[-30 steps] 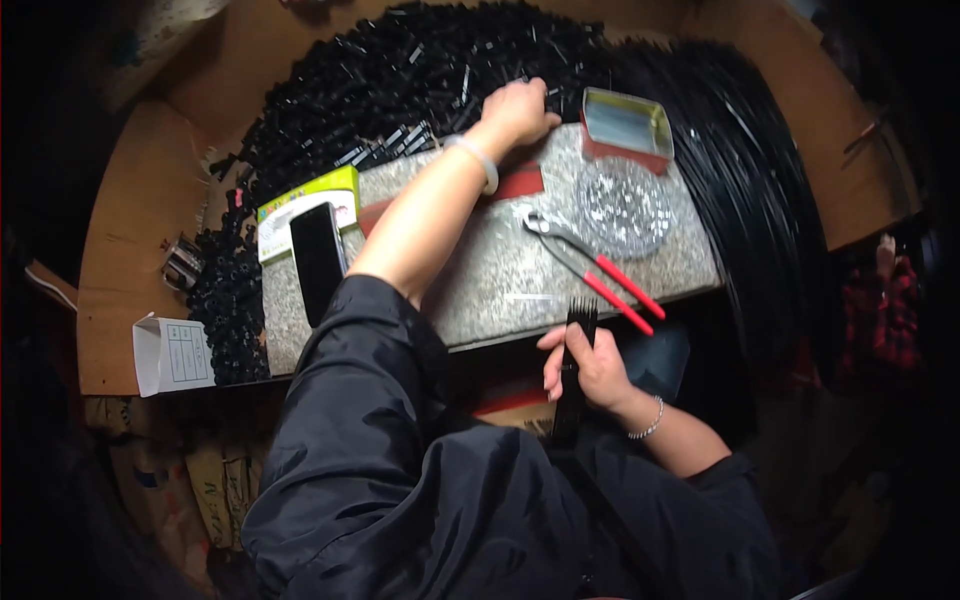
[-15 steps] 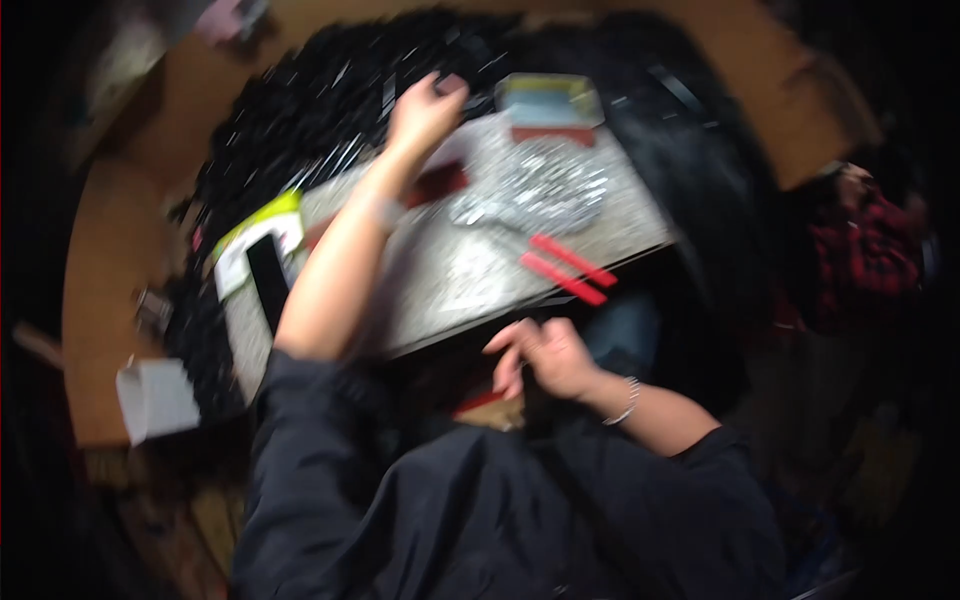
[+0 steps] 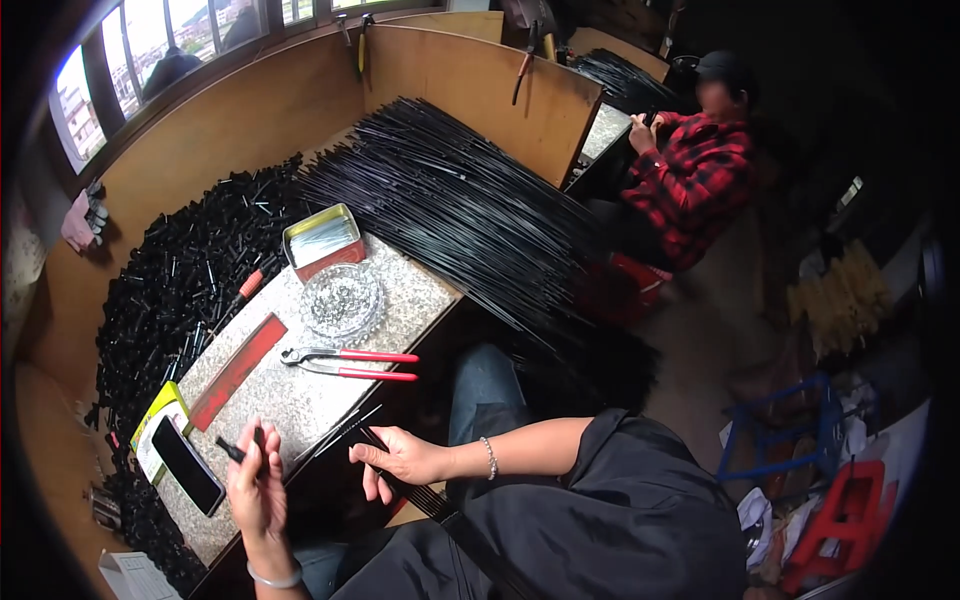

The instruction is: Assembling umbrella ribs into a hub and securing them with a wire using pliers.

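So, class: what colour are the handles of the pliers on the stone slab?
Red, seen in the head view: pliers.

1 pliers (image 3: 345,362), 1 phone (image 3: 187,465), 1 tin (image 3: 322,241), 1 glass dish (image 3: 342,299), 2 ppl.

One head-worn fisheye view looks down and rightward, close above the granite worktop (image 3: 300,400) at lower left.

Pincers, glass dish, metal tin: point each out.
pincers (image 3: 352,364), head view, on the red handles.
glass dish (image 3: 343,300), head view, on its middle.
metal tin (image 3: 322,240), head view, on its contents.
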Demonstrator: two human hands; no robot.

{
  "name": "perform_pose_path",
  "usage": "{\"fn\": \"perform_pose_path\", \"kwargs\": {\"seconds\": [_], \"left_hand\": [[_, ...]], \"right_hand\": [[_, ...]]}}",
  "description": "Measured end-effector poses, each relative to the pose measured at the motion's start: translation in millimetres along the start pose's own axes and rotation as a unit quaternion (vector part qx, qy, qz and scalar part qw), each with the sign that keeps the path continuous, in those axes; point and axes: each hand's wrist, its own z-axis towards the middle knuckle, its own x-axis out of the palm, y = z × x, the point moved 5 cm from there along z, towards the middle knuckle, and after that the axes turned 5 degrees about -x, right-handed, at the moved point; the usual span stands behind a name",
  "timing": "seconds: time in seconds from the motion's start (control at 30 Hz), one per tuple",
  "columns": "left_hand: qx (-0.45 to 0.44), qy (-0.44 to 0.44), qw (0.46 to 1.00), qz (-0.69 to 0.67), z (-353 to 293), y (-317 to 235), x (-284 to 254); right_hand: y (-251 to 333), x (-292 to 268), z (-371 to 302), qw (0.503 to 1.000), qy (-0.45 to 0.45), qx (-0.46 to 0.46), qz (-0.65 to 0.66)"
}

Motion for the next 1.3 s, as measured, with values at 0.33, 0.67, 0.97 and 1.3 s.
{"fn": "perform_pose_path", "kwargs": {"seconds": [0.33, 0.67, 0.97, 1.3], "left_hand": [[-0.129, 0.016, 0.99, -0.061, -63, 80, -25], [-0.154, -0.063, 0.986, 0.011, -105, 103, -32], [0.038, 0.043, 0.998, 0.034, -41, 52, -9], [0.002, 0.093, 0.995, 0.033, -45, 51, 4]], "right_hand": [[3, -9, 0, 1.0, -0.021, -0.017, -0.009], [-14, 2, -3, 1.0, -0.028, 0.0, 0.002], [-18, 0, -4, 0.998, -0.022, -0.012, -0.052], [-21, 22, -7, 1.0, 0.012, 0.004, -0.021]]}}
